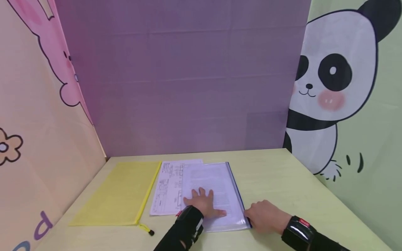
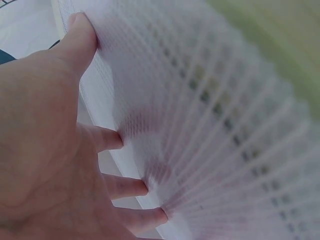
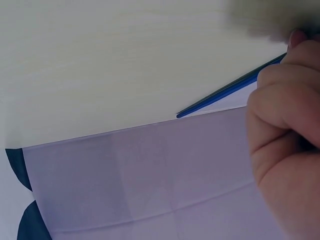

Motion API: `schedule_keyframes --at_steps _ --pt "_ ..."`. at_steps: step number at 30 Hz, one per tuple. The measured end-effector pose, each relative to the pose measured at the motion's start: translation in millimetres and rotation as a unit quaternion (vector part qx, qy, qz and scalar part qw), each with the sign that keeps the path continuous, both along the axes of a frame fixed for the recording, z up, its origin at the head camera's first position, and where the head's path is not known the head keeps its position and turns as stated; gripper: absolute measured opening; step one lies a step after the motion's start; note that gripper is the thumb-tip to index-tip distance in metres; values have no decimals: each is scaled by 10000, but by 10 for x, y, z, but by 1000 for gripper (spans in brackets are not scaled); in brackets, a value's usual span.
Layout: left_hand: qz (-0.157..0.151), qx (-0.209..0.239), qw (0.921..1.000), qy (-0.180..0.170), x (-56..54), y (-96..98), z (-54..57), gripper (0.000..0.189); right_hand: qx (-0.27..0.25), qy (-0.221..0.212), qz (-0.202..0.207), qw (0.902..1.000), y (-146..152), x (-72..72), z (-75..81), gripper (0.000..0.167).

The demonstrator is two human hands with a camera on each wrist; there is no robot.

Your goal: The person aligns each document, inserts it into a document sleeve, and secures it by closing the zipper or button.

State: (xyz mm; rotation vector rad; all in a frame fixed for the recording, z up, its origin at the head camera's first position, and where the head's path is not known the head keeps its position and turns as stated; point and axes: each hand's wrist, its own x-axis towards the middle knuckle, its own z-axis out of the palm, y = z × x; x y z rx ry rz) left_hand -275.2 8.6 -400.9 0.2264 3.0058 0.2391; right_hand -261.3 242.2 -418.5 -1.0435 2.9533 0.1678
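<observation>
Fingers and thumb spread wide, my left hand (image 1: 202, 205) presses its tips onto a clear plastic report cover (image 1: 216, 177), while my right hand (image 1: 267, 216), fingers curled, pinches the lower end of the cover's dark blue spine bar (image 1: 237, 190). That cover lies around the middle of the pale wood-look table (image 1: 270, 174), its top nearer the back edge and its spine facing the table's right edge. Inside it I see a white page with lines of print, too small for me to read. It overlaps the right side of a loose printed sheet (image 1: 168, 186), whose boxes and rows of text are equally illegible from here. Further left, close to the table's left edge, a yellow zip pouch (image 1: 116, 193) lies flat, its zip along the side facing the sheet and a black-tipped pull cord (image 1: 145, 228) at its lower right corner. I wear black wristbands (image 1: 298, 233) with small red labels; I can't make out any lettering on them. On the peach wall beyond the table's left edge is a purple letter (image 1: 43, 226), perhaps a "d", and a cartoon panda (image 1: 345, 69) fills the green wall past the right edge.
</observation>
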Motion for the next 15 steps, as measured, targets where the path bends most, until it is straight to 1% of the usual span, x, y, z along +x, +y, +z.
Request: schedule_keyframes --at_steps 5,9,12,15 --pt "-13 9 10000 6 4 -6 1 96 -60 -62 199 9998 24 58 35 4" --pt "8 0 10000 42 6 -5 2 95 -190 -164 342 9991 32 98 68 10" --pt "2 -7 10000 62 6 0 4 96 -247 -388 311 9985 37 113 87 14" --pt "-23 -3 10000 58 7 -1 4 96 -253 -604 239 9976 45 119 96 15"
